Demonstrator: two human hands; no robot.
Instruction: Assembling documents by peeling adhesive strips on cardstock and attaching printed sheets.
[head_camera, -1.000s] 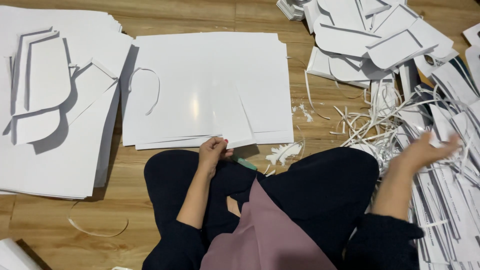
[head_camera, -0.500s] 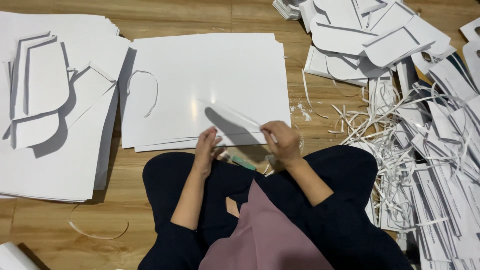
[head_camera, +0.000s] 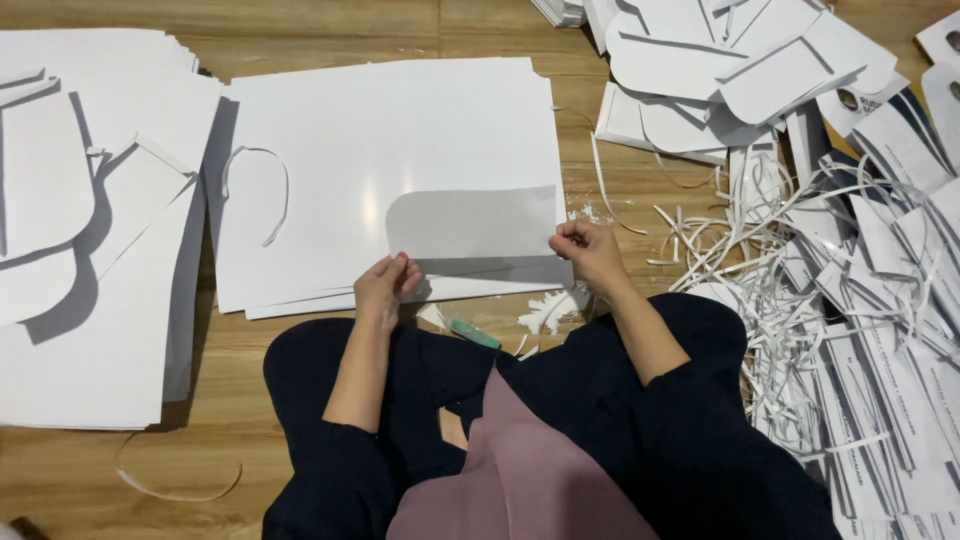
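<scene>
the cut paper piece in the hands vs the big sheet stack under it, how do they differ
The cut piece is smaller with one rounded corner; the sheet stack is larger and square-cornered. The piece looks greyer and is pinched by the left hand and right hand; the stack lies flat. Both are blank paper.

- Left hand (head_camera: 383, 285): fingertips lie under the lower edge of the cut sheet (head_camera: 470, 225); grip not readable.
- Right hand (head_camera: 590, 252): fingertips curl over the sheet's right corner, pads hidden.
- Green tool (head_camera: 473, 334): partly covered by the dark sleeve; kind cannot be told.
- Paper stack (head_camera: 80, 330) at left: cut off by the frame edge.
- Strips and printed pieces (head_camera: 880, 350) at right: run past the edge; print too small to make out.
</scene>
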